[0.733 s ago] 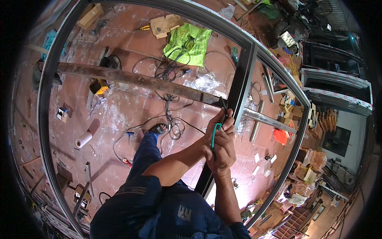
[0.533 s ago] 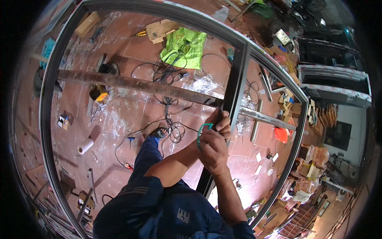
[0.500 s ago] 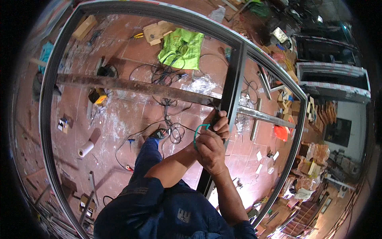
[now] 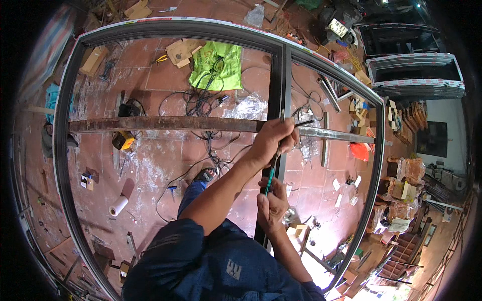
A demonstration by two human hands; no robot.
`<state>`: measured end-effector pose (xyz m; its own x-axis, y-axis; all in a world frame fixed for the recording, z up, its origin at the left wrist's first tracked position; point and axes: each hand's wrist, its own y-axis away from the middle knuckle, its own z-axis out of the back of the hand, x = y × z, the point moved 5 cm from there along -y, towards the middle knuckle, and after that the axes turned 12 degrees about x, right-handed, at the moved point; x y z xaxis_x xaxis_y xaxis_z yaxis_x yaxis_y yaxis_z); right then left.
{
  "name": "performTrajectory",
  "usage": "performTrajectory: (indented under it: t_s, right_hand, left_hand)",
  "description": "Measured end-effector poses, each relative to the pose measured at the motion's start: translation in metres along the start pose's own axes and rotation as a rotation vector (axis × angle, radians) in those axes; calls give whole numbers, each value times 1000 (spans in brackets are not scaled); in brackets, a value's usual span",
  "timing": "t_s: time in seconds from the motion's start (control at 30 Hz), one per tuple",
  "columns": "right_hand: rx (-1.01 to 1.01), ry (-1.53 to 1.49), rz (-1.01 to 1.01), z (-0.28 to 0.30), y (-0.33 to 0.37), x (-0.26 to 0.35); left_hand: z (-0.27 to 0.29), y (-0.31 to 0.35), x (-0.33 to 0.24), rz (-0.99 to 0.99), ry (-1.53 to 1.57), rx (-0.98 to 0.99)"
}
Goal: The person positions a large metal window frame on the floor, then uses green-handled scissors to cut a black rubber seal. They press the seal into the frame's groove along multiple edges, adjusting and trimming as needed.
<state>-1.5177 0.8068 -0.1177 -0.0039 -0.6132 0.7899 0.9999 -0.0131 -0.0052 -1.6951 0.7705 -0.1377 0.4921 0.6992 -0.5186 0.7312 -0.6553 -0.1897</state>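
Observation:
A large dark window frame spans the view, with an upright middle bar under my hands. My left hand is closed at that bar, above the place where a rusty crossbeam meets it. Out of its fingers pokes a short thin black strip, pointing right. Nearer to me, my right hand is curled around the lower end of a thin green cord-like piece. This piece runs up toward my left hand; its upper end is hard to make out.
The rusty crossbeam passes beneath the frame. On the tiled floor lie tangled black cables, a bright green bag, a yellow-black tool and a white roll. Stacked frames and wrapped bundles line the right side.
My hands, close together before, are now apart: the left farther up the bar, the right lower. The green piece, looped before, is drawn out straighter between them. The view has shifted slightly.

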Motion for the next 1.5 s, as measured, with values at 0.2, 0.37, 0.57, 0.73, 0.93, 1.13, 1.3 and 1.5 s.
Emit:
performTrajectory:
  t_s: [0.2,0.37,0.57,0.73,0.93,1.13,1.3,1.5]
  right_hand:
    - [346,-32,-161,-6,14,11]
    - [562,-478,-421,-10,41,-3]
    - [644,-569,-379,-2,43,4]
    - [682,-698,-354,5,40,13]
    - [371,-686,-321,8,45,17]
    - [229,-673,-325,4,58,10]
    - [234,-985,-364,-1,69,12]
    - [190,-1231,-324,4,115,1]
  left_hand:
    - [22,85,25,85,-322,-317]
    - [59,152,19,206,-107,-434]
    - [111,161,8,144,228,-472]
    - [79,134,-11,272,-200,-479]
    - [65,152,33,469,-241,-174]
    - [4,145,31,417,-273,-165]
    - [5,150,39,501,-138,-266]
    - [-26,141,50,548,-50,-202]
